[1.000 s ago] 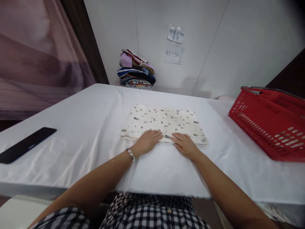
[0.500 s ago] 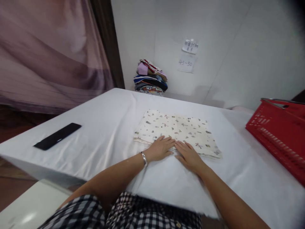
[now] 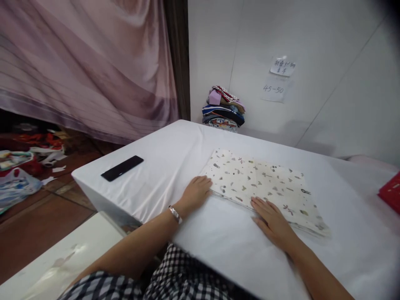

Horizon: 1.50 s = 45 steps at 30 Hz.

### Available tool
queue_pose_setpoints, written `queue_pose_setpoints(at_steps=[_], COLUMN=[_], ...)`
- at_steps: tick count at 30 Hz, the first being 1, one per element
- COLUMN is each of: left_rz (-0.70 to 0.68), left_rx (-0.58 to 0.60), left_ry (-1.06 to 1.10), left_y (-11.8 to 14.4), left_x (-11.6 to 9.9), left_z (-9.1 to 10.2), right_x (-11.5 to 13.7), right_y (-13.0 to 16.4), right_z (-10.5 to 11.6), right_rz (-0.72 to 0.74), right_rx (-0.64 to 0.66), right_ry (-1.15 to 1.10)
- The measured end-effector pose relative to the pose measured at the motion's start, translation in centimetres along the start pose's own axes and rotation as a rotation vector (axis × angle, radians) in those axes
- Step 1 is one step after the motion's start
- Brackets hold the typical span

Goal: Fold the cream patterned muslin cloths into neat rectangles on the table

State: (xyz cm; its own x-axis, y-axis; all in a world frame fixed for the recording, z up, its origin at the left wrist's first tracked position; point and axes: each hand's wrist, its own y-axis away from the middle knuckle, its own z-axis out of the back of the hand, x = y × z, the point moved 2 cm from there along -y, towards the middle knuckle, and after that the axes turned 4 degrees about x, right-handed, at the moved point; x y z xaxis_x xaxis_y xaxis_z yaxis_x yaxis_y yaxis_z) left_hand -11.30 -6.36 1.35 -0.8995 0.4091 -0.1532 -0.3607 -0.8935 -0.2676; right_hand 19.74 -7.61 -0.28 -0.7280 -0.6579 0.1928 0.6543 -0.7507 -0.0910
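The cloth (image 3: 265, 177) lies on the white table (image 3: 162, 152) in front of me, folded flat in some layers, with its printed side up. My left hand (image 3: 196, 193) is spread with the palm down at its left near corner. My right hand (image 3: 275, 225) is also flat, its fingertips on the near edge. Neither hand seems to grasp or clench; whether my left thumb touches the cloth, I cannot tell.

I judge this step as smoothing the folded edge. The next move calls for even, light pressure, so that the layers do not slide apart.

On the wall, the lower paper (image 3: 275, 95) says "45-50", written by hand. The upper paper (image 3: 283, 66) has Chinese characters, too blurred for sure reading. On the phone (image 3: 123, 168) I see no brand.
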Motion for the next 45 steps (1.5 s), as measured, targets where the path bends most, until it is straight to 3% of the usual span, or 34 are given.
queue_pose_setpoints(at_steps=[5,8,12,17,20,24,27,30,34,38,45], left_rz=[0.240,0.245,0.222,0.340,0.414,0.242,0.129,0.152,0.165,0.147,0.176], left_rx=[-0.095,-0.071,-0.042,-0.049,-0.099,-0.118,-0.063,0.056,0.085,0.055,0.102], left_ry=[0.127,0.177,0.162,0.332,0.332,0.178,0.067,-0.017,-0.035,-0.045,-0.050], left_y=[1.2,1.0,0.6,0.4,-0.2,-2.6,-4.8,-5.9,-6.0,-5.9,-5.8], left_x=[2.1,2.2,2.4,3.7,3.5,1.2,-0.3,-0.2,1.1,1.4,1.0], left_z=[1.0,0.8,0.5,0.3,0.7,1.8,1.8,0.3,-1.8,-2.2,-1.8], right_x=[-0.6,-1.3,-1.3,-0.6,-1.2,-5.2,-9.0,-11.1,-10.8,-8.8,-4.4], right_y=[0.2,0.3,0.1,0.0,0.5,2.6,4.5,5.8,6.0,4.3,-5.7], right_z=[-0.2,-0.5,-0.4,0.9,1.9,2.6,1.9,0.8,0.8,2.3,4.7], right_rz=[-0.031,-0.105,-0.162,-0.206,-0.290,-0.585,-0.802,-0.856,-0.851,-0.882,-0.539], right_rx=[-0.117,-0.138,-0.058,-0.018,-0.106,-0.300,-0.288,-0.241,-0.253,-0.225,-0.041], right_ry=[0.006,0.035,0.012,-0.096,-0.115,0.030,0.104,0.077,0.097,0.158,0.003])
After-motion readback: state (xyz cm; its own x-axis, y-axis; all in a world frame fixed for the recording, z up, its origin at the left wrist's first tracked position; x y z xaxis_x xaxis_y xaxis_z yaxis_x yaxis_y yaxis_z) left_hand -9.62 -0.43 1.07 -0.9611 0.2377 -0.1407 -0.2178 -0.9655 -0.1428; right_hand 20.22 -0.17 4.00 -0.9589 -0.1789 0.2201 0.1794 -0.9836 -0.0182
